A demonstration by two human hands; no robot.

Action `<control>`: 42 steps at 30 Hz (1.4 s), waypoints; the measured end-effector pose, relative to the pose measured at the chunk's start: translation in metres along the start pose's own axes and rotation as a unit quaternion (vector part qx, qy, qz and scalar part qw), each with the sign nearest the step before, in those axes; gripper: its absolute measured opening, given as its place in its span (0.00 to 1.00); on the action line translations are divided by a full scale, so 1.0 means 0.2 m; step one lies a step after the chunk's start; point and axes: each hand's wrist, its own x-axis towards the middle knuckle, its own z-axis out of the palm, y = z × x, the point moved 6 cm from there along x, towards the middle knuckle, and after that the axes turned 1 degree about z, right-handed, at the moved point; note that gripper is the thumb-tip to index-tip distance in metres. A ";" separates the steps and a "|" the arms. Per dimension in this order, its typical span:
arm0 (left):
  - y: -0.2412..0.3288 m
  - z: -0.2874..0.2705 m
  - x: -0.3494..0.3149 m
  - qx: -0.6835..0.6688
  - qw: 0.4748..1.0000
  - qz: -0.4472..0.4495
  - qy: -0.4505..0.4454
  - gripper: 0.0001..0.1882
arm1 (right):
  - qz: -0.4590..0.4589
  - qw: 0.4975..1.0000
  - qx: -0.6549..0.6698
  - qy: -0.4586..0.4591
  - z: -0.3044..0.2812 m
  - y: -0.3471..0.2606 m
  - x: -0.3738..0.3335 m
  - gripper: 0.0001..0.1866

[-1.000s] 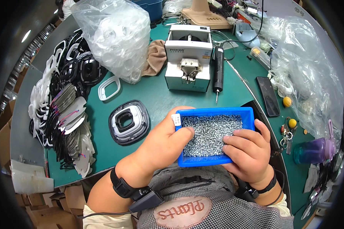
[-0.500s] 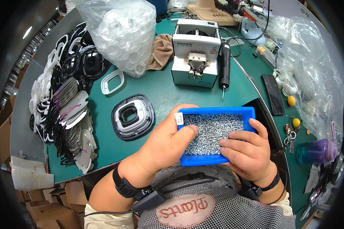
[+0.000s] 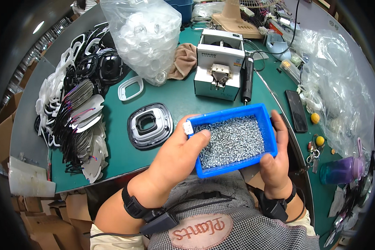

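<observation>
A blue plastic tray (image 3: 227, 114), filled with small silver screws (image 3: 231, 139), is held up in front of my body, over the table's near edge. My left hand (image 3: 175, 150) grips its left end, the thumb hooked over the rim and touching the screws. Around the right end is my right hand (image 3: 276, 168), thumb at the near corner and fingers along the outer side. On the table left of the tray lies a squarish black-and-white plastic part (image 3: 157, 135) with an opening in its middle. A white plastic frame (image 3: 121, 92) lies beyond it.
A white-and-green screw feeder (image 3: 214, 85) stands behind the tray, with an electric screwdriver (image 3: 248, 79) beside it. Stacked thin plates (image 3: 73, 112) with wires lie left, near a clear bag (image 3: 148, 37) of parts. A phone (image 3: 296, 110) and purple bottle (image 3: 349, 170) are right.
The tray has tilted, its right end now higher in view. My right hand has come out from over the screws to the tray's right end; my left hand keeps its grip.
</observation>
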 end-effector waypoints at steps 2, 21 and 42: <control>0.01 0.00 -0.02 0.017 1.000 0.010 0.018 0.19 | 0.021 1.000 -0.011 0.002 0.03 -0.01 0.03 0.57; 0.50 -0.12 0.59 -0.049 0.960 -0.099 -0.257 0.38 | 0.320 0.932 0.171 0.007 0.27 -0.07 0.74 0.29; 0.76 0.03 0.90 -0.172 0.946 -0.273 0.010 0.28 | 0.322 0.917 0.099 0.215 0.25 -0.31 1.12 0.18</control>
